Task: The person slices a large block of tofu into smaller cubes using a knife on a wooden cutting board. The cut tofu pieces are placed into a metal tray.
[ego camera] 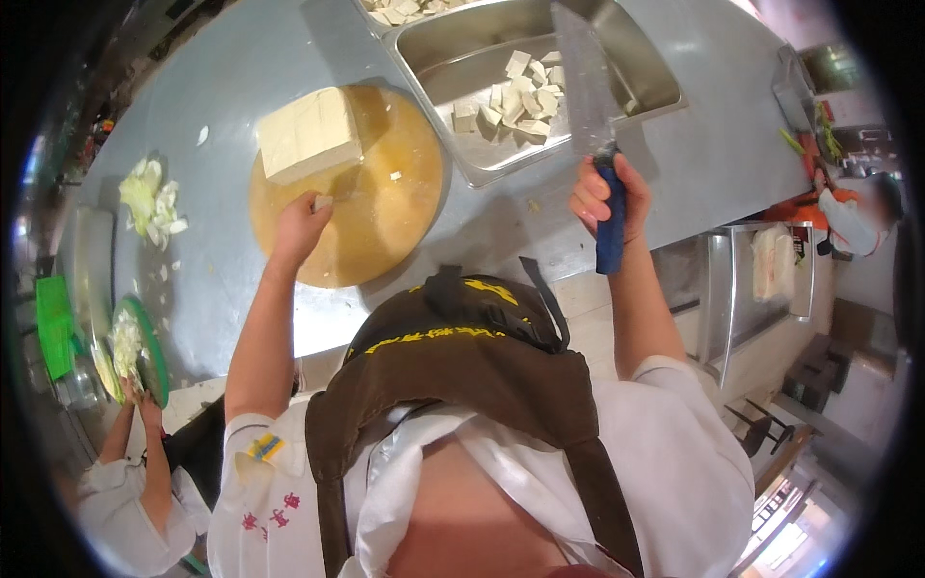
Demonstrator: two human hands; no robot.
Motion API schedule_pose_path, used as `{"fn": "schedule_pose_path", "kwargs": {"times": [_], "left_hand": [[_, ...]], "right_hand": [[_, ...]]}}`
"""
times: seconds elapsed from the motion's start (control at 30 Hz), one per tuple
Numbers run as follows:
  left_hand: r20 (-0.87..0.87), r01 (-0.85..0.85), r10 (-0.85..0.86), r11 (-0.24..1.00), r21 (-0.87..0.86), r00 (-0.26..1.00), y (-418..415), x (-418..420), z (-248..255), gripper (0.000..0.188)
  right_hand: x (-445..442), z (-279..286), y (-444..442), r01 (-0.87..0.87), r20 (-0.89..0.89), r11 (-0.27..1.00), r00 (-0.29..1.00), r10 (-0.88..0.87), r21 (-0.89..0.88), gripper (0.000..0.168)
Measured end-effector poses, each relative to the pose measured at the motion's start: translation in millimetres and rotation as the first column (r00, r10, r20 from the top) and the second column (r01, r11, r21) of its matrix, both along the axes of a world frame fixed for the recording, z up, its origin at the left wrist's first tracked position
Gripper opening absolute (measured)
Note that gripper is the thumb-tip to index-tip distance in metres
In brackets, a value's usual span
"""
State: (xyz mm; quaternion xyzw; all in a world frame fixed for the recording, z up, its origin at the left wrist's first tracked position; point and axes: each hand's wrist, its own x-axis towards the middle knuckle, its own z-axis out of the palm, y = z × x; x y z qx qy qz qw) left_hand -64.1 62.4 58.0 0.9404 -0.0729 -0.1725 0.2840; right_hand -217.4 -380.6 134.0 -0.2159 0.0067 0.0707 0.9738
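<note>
My right hand (636, 199) grips the blue handle of a broad-bladed kitchen knife (587, 79). Its blade points away from me, over the right part of a stainless steel pan (459, 76). Cut pieces of what looks like tofu (524, 97) lie loose in that pan. To the left, a large pale block of tofu (307, 137) rests on a round, yellowish cutting board (390, 231). Over the board's near left part, my left hand (298, 231) pinches a small pale piece (323, 202) between thumb and fingers, apart from the block.
Another pan of cut pieces (408, 9) stands at the top edge. Leafy vegetable pieces (148, 199) lie on the metal table (224, 173). At far left, a co-worker's hands (141, 404) are at a green-rimmed board (159, 361) bearing chopped vegetable. Another person (853, 217) is at far right.
</note>
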Motion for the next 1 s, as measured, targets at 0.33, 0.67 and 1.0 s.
{"fn": "schedule_pose_path", "kwargs": {"times": [0.33, 0.67, 1.0], "left_hand": [[0.088, 0.063, 0.002, 0.681, -0.730, 0.996, -179.0, -2.4, 136.8, 0.040], [-0.244, -0.399, 0.316, 0.711, -0.579, 0.917, -71.1, -25.3, 39.7, 0.029], [-0.321, -0.684, 0.677, 0.373, -0.627, 0.663, 52.5, 28.8, -21.7, 0.036]], "right_hand": [[-32.4, -6.7, -78.1, 0.152, 0.033, 0.985, 0.988, -0.150, -0.080, 0.040], [-35.5, -16.1, -83.4, 0.120, -0.162, 0.733, 0.939, -0.302, -0.670, 0.024], [63.6, 66.5, 62.7, -0.040, -0.006, 0.448, 0.997, 0.078, -0.893, 0.022]]}}
